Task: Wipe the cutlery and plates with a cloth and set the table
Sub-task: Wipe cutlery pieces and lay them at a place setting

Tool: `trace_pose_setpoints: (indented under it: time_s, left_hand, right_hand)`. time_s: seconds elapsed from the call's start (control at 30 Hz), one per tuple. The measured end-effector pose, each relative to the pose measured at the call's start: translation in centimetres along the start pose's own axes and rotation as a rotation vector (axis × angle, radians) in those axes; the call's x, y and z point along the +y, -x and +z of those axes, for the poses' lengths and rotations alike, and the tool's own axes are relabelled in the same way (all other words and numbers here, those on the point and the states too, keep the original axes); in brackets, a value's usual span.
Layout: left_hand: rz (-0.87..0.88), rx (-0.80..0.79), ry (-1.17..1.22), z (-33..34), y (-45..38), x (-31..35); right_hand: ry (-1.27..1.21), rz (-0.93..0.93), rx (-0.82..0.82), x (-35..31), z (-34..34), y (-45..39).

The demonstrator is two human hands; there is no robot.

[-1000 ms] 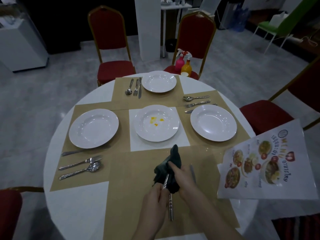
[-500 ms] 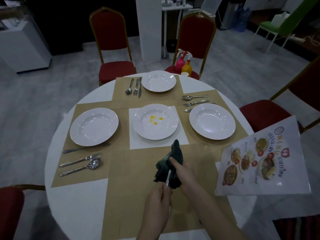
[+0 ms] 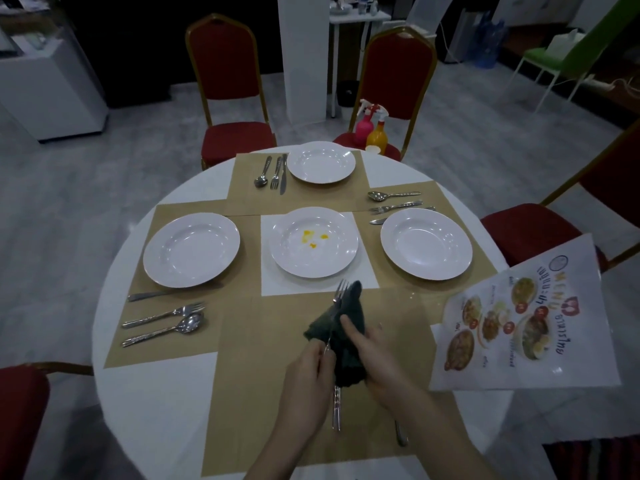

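Note:
My left hand grips a fork by its handle, tines pointing away from me and sticking out past a dark cloth. My right hand holds that cloth wrapped around the fork's shaft. Both hands hover over the near brown placemat. A second utensil lies on the mat under my right forearm, mostly hidden. The centre plate carries yellow stains. Clean white plates sit at the left, right and far side, each with cutlery beside it.
A laminated menu overhangs the table's right edge. Red chairs ring the round white table. Pink and orange spray bottles stand on the far right chair seat.
The fork has been pushed forward through the cloth, so its tines now show beyond the cloth's top. Both hands stay over the near placemat.

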State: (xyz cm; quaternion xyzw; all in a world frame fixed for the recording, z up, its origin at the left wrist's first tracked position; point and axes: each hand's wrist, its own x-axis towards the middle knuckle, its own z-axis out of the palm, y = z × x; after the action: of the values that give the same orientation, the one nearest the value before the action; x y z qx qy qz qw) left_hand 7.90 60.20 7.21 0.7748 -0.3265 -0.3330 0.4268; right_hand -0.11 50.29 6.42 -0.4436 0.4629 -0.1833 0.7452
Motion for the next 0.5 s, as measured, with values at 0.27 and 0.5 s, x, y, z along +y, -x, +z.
trace_pose_setpoints:
  time_s: [0.27, 0.5]
  left_hand:
    - [-0.013, -0.069, -0.096, 1.2, 1.2, -0.3]
    - [-0.011, -0.082, -0.143, 0.6, -0.1, -0.2]
  right_hand:
    - [0.042, 0.032, 0.158, 0.6, -0.1, -1.8]
    - [0.037, 0.021, 0.178, 0.0, 1.1, -2.1]
